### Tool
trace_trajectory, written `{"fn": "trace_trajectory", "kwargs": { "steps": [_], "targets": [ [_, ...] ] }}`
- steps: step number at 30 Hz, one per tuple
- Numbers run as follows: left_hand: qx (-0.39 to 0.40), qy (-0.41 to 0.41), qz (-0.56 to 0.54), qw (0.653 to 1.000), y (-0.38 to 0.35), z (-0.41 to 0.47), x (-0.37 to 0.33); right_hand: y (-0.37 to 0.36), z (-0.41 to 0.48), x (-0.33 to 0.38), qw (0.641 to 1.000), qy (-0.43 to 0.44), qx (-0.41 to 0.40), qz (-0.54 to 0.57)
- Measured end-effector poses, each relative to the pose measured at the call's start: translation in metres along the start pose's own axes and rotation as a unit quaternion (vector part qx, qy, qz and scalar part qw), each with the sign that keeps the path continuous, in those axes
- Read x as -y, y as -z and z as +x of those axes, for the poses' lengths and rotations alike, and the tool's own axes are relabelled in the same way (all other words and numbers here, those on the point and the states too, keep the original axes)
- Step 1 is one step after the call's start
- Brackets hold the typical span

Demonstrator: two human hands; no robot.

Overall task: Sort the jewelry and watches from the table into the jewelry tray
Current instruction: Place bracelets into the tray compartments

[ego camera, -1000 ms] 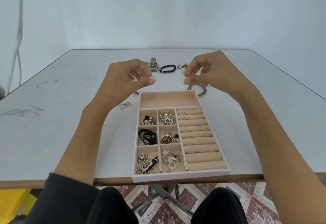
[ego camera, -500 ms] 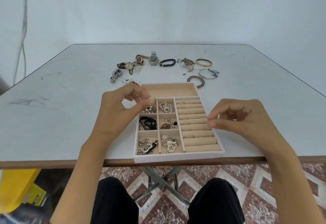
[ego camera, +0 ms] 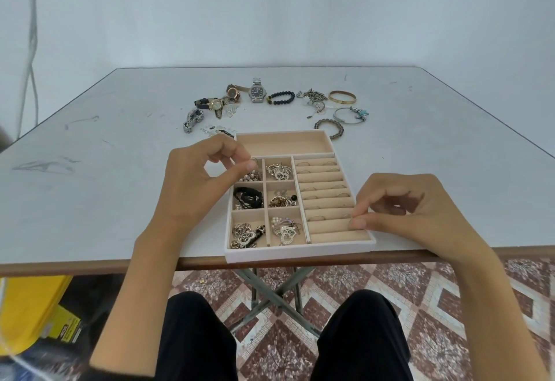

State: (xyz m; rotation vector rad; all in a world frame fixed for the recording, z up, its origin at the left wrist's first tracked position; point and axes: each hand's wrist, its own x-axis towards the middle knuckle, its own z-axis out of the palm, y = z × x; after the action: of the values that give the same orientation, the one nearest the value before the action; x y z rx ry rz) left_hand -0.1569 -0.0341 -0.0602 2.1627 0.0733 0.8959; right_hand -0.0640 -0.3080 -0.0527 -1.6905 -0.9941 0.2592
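While the left hand [ego camera: 204,182] hovers over the far-left small compartment, its thumb and forefinger pinch a small thin metal ring [ego camera: 254,160] just above the pearl-like pieces [ego camera: 252,175] lying there. The beige velvet-lined jewelry tray with a white rim [ego camera: 300,254] sits at the near edge of the pale grey tabletop [ego camera: 120,176]. The right hand [ego camera: 414,215] has its fingers [ego camera: 359,224] curled, thumb and forefinger tips pressed together at the padded ring rolls [ego camera: 327,188] on the tray's near right; whether they grip anything I cannot tell. Beyond the tray lie a silver steel watch [ego camera: 256,92], a black bead bracelet [ego camera: 280,98] and a gold bangle [ego camera: 342,97], each apart.
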Motion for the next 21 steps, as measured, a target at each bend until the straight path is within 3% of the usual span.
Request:
{"fn": "trace_trajectory", "kwargs": {
  "steps": [11, 21],
  "targets": [
    [0.011, -0.001, 0.005, 1.000, -0.0002, -0.0010, -0.0001, 0.0014, 0.0009, -0.0061, 0.999, 0.024, 0.043, -0.014],
    [0.023, 0.000, 0.013, 1.000, -0.0004, -0.0017, 0.0010, 0.0002, 0.0013, -0.0052, 1.000, -0.003, 0.001, -0.007]
  ]
}}
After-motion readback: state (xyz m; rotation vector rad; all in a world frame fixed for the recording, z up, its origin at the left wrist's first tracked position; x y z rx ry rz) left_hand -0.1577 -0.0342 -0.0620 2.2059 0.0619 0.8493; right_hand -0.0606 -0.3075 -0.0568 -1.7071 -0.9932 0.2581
